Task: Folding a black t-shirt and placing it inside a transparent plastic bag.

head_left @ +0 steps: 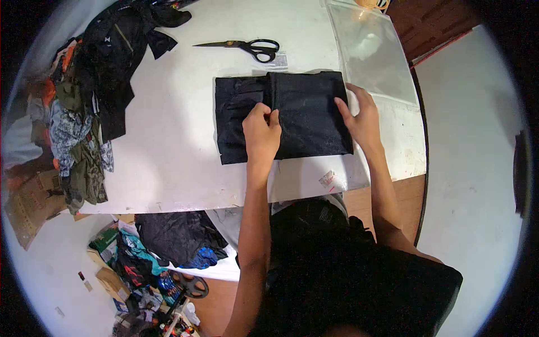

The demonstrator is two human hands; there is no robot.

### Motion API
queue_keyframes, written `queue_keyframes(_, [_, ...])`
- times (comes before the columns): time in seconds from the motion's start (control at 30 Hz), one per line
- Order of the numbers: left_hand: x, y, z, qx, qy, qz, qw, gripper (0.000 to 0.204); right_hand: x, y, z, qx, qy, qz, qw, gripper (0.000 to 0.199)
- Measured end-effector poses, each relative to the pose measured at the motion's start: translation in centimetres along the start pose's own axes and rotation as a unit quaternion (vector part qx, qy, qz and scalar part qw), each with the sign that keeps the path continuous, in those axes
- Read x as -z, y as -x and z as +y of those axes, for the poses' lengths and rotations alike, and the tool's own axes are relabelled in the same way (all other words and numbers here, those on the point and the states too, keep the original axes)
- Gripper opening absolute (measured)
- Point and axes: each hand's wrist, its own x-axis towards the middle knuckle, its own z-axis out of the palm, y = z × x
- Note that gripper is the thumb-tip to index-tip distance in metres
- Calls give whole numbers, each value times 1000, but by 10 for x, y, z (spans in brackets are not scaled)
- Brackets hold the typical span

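A folded black garment [311, 126] lies flat on the white table, with a raised seam or fold edge running down it left of its middle. My left hand [262, 135] rests on its left half, fingers curled and thumb close to the index finger, at that fold edge. What the fingertips pinch there is partly hidden by the hand. At the right edge of the garment is my right hand [364, 121], its thumb on the cloth and its fingers spread apart along the side. Beyond the garment lies a pair of black-handled scissors [247, 46], blades pointing left.
The white table [168, 140] carries a heap of dark and camouflage clothes [76, 135] on its left. A clear plastic sheet or bag [376, 53] covers the far right corner. Below the near edge are more black cloth [179, 238] and a cluttered pile of packages [132, 253].
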Motion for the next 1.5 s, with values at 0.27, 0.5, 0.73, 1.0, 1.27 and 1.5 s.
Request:
queue_keyframes(0.27, [-36,0,43,-284,-220,3,933,42,-43,4,-6,283,159,-103,940,57])
queue_keyframes(0.5, [-40,-14,-22,-232,-300,-45,924,46,-30,-16,5,221,84,-69,969,52])
queue_keyframes(0.73, [-40,-15,-17,-220,-300,-71,926,46,-28,-83,34,270,-13,-157,950,34])
queue_keyframes(1.0, [-36,-15,-17,-218,-291,-78,928,47,-31,-98,33,277,-72,-200,937,19])
queue_keyframes(1.27, [-37,-14,-20,-208,-259,-51,942,49,-31,-107,35,197,12,-239,951,18])
queue_keyframes(1.5, [-35,-16,-23,-213,-272,-51,937,50,-35,-105,38,153,-187,-248,938,26])
